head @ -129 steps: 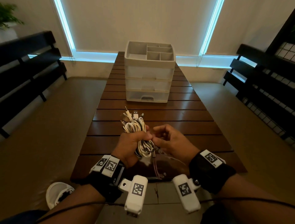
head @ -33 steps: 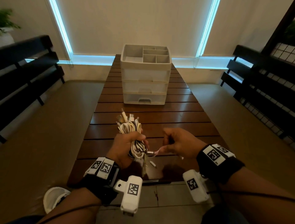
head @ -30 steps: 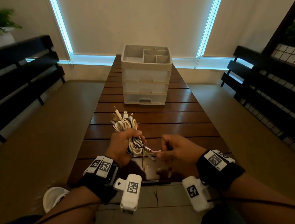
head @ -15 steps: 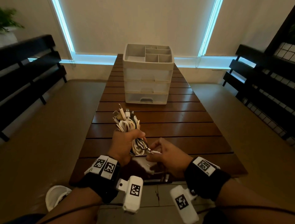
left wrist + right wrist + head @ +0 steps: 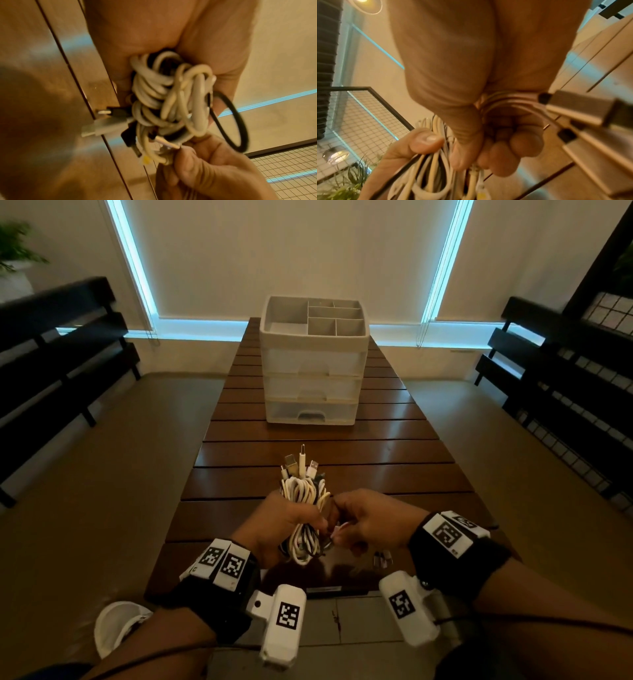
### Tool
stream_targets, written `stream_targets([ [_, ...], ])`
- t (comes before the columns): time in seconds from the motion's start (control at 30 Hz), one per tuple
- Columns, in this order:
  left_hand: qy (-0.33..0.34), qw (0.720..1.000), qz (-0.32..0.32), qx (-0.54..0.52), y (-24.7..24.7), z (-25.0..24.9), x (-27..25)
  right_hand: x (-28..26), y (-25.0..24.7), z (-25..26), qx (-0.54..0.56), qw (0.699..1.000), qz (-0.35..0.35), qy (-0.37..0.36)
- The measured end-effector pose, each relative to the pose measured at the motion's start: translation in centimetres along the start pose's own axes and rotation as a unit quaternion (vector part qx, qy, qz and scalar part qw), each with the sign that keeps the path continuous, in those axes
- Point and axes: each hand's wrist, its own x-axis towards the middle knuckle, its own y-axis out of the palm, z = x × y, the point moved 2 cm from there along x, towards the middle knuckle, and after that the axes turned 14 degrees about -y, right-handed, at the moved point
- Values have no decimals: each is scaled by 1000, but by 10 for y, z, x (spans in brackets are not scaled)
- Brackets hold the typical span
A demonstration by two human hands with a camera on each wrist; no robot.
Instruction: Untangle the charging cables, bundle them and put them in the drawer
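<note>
My left hand [image 5: 281, 525] fists the cable bundle [image 5: 303, 508] upright so my right hand [image 5: 370, 525] can pinch and wrap a loose pink cable [image 5: 337, 530].

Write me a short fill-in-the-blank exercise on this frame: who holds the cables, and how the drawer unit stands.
1. The bundle of cables is gripped in the person's ____ hand.
2. The right hand pinches a cable end at the bundle's lower part, above the wooden ____.
3. All three drawers of the drawer unit are ____.
4. Among the white cables runs at least one cable coloured ____.

Missing words: left; table; closed; black
</note>
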Motion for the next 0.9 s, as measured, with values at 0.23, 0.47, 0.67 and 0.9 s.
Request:
stream_targets([
  [0.23,9,1000,2,-16,6,5,0,8,-7,5,-21,1000,-1,6],
  [0.47,-24,998,30,-43,8,7,0,8,-6,5,-13,1000,-20,4],
  [0.67,-22,999,25,-22,9,9,0,9,-3,-1,-28,995,-96,-5],
  [0.9,-29,1000,-3,-6,13,12,-1,15,-4,-7,-109,979,-172,-24],
])
